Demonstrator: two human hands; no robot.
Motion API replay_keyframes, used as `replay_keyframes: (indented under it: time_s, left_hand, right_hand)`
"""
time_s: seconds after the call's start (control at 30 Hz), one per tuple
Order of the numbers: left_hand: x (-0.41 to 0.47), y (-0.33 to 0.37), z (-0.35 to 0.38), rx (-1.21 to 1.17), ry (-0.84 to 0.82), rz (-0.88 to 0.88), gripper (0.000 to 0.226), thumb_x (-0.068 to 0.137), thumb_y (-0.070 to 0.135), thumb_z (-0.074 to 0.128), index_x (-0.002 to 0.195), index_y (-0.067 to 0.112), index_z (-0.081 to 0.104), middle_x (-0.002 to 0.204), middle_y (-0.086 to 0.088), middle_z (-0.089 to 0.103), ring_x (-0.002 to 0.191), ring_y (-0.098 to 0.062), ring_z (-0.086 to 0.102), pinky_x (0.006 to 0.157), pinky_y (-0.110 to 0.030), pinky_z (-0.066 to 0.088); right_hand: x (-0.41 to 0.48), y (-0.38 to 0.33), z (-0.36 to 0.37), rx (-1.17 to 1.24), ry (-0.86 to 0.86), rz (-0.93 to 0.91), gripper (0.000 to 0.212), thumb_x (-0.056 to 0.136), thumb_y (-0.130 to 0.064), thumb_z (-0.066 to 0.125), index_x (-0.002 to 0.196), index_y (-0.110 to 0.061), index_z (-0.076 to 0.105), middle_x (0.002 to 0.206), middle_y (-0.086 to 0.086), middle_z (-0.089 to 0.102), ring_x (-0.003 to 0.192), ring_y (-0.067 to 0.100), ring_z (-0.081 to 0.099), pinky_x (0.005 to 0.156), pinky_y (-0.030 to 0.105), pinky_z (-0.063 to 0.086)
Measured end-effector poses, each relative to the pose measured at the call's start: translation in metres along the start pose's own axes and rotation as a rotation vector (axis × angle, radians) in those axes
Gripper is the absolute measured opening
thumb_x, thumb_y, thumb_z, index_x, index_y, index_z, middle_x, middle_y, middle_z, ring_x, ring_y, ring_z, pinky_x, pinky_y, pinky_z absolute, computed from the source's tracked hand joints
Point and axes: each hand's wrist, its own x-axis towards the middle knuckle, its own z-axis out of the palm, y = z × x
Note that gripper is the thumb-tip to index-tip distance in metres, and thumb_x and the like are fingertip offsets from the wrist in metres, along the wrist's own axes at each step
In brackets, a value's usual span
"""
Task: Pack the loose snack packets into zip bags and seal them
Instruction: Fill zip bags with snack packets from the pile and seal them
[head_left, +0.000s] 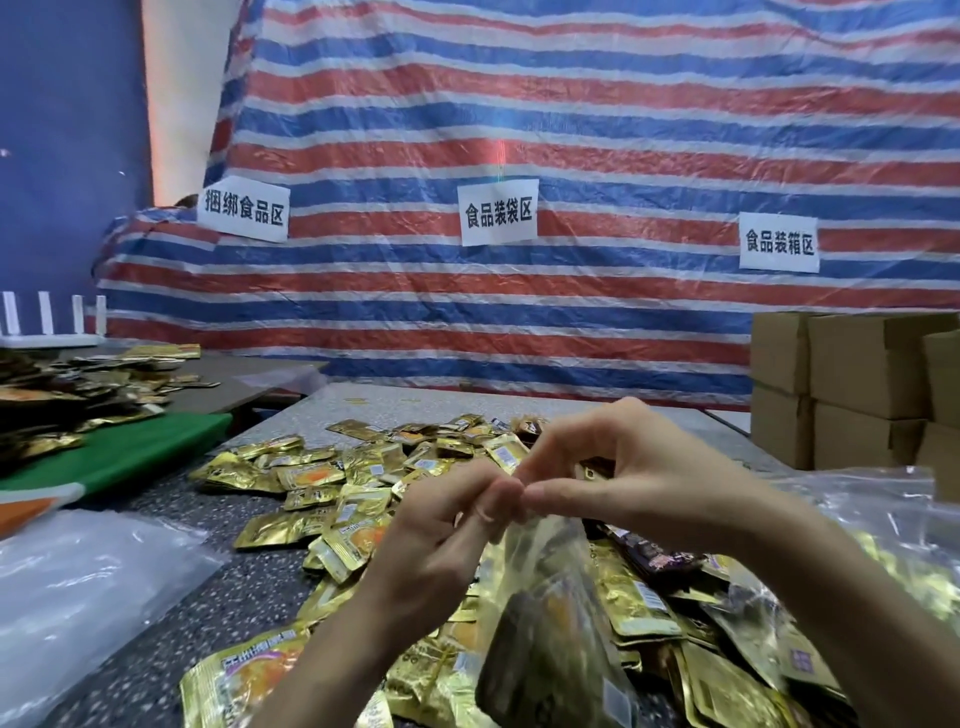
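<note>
Above the heap of loose gold foil snack packets (332, 499), pinches the mouth of a clear plastic zip bag (545, 623) with left hand (441, 530) and right hand (628, 478), fingertips touching. Hangs straight below both, long axis roughly upright, stuffed. Probably calls for sliding outward along the seal.

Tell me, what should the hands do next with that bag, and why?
Probably slide the pinching fingers along the top edge of the zip bag to press it shut. The left hand and right hand both pinch its mouth at one spot, and gold packets already sit inside, so sealing looks due.
</note>
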Motion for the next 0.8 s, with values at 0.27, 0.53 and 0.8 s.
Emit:
replay_keyframes:
  time_s: [0.27, 0.53, 0.8]
  left_hand:
    - [0.005, 0.003, 0.000, 0.082, 0.086, 0.057, 0.028, 0.097, 0.034, 0.049, 0.082, 0.015, 0.064, 0.071, 0.016, 0.058, 0.065, -0.005, 0.054, 0.060, -0.018, 0.040]
    - [0.001, 0.010, 0.005, -0.126, 0.117, -0.019, 0.024, 0.096, 0.036, 0.049, 0.085, 0.018, 0.060, 0.068, 0.004, 0.054, 0.064, -0.010, 0.049, 0.059, -0.026, 0.039]
    - [-0.001, 0.017, 0.014, -0.340, 0.132, -0.094, 0.023, 0.097, 0.026, 0.055, 0.077, 0.021, 0.065, 0.068, 0.008, 0.057, 0.065, -0.005, 0.051, 0.060, -0.018, 0.042]
  right_hand:
    - [-0.001, -0.019, 0.004, -0.237, 0.147, 0.016, 0.021, 0.086, -0.048, 0.062, 0.081, -0.029, 0.070, 0.077, -0.013, 0.066, 0.077, 0.006, 0.060, 0.073, 0.041, 0.053]
    - [-0.005, -0.027, 0.011, -0.230, 0.139, 0.019, 0.013, 0.094, -0.033, 0.059, 0.082, -0.028, 0.059, 0.081, -0.009, 0.062, 0.080, 0.010, 0.056, 0.073, 0.038, 0.049]
    - [-0.012, -0.018, 0.004, -0.094, 0.095, 0.069, 0.018, 0.092, -0.038, 0.063, 0.080, -0.026, 0.067, 0.080, -0.007, 0.067, 0.079, 0.007, 0.060, 0.072, 0.024, 0.046]
